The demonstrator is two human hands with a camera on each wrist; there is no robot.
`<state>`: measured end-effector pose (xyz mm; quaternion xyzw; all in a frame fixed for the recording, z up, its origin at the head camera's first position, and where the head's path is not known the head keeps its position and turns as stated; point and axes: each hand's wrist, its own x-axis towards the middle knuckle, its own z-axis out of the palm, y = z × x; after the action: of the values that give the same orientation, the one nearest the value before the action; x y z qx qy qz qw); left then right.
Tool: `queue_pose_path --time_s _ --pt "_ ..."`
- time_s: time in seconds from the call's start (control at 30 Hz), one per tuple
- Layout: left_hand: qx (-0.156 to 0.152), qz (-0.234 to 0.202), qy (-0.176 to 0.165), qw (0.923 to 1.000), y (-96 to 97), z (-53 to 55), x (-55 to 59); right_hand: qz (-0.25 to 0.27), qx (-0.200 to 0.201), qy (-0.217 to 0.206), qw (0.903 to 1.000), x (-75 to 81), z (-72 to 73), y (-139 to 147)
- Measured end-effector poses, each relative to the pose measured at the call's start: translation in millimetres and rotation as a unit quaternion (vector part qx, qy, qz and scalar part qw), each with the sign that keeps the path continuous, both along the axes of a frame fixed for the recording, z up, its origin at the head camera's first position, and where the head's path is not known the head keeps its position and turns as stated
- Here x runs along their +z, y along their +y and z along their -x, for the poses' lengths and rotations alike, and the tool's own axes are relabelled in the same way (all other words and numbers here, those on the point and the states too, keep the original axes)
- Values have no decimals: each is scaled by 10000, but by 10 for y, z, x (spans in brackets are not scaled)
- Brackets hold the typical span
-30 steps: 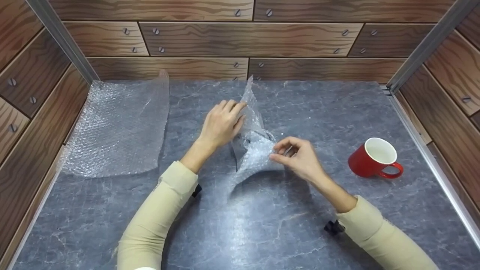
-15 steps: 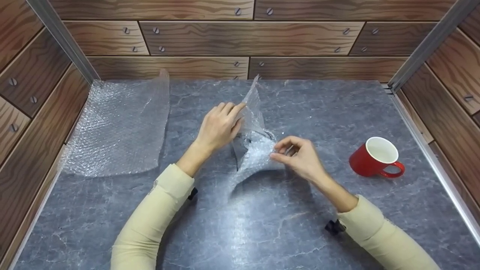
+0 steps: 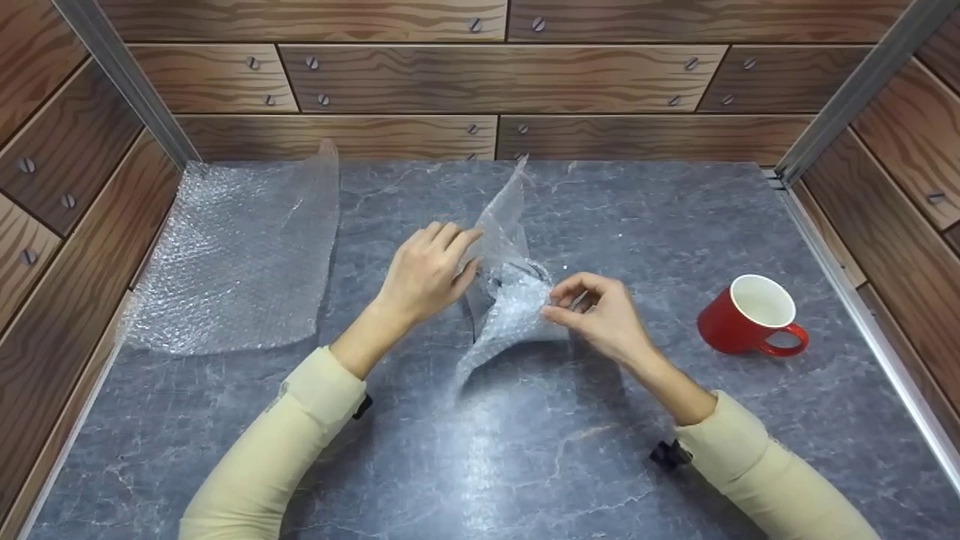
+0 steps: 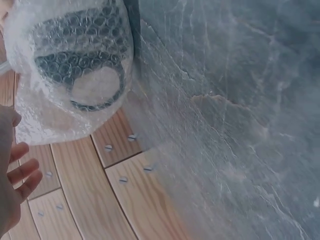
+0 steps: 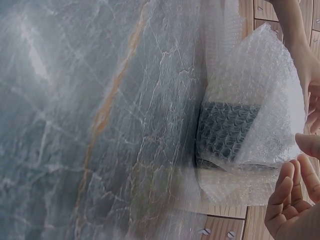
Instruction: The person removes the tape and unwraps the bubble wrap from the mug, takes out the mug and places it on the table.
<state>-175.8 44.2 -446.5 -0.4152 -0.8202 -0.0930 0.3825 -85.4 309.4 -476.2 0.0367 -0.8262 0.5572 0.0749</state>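
Dark mug (image 4: 75,65) sits mid-desk (image 3: 525,472) in bubble wrap (image 3: 514,304). Right hand (image 3: 596,311), just past its three o'clock, pinches the wrap edge; left hand (image 3: 426,274), nearer ten, fingers loose beside the raised flap (image 3: 501,221), can't tell if touching. Pinch slips, wrap could spring open; one-sided tug could drag the mug askew. Its contents: hidden. Red mug (image 3: 731,322), three o'clock, shows only white inside; another bubble sheet (image 3: 240,262), nine.

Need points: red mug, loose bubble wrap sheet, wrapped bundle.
Red mug (image 3: 735,328), head view: outer wall.
Loose bubble wrap sheet (image 3: 240,255), head view: middle.
Wrapped bundle (image 5: 234,126), right wrist view: its dark, bubble-covered side.
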Motion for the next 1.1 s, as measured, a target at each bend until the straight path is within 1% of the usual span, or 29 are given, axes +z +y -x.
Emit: queue_pose_path --time_s 0.1,0.23,0.43,0.53,0.63,0.73,0.9,1.1 --pt "-48 57 -52 10000 -25 -66 2 -9 -7 13 10000 0 2 5" --pt "-107 112 -204 9997 -42 -145 -14 4 -28 -8 10000 0 3 8" --pt "-194 276 -559 9979 -46 -255 -62 30 -43 -7 10000 -6 6 5" --pt "-225 323 -760 9963 -45 -288 -101 15 -44 30 10000 -8 6 4" --pt "-246 356 -975 9943 -39 -307 -138 -47 -61 60 10000 -10 4 7" --pt "-254 398 -1120 9926 -28 -316 -174 -107 -83 61 9999 -15 5 11" --pt "-251 464 -1225 9911 -5 -317 -212 -116 -93 60 9999 -12 9 14" --pt "-317 417 -1297 9902 13 -312 -244 -130 -97 23 9999 -8 4 12"
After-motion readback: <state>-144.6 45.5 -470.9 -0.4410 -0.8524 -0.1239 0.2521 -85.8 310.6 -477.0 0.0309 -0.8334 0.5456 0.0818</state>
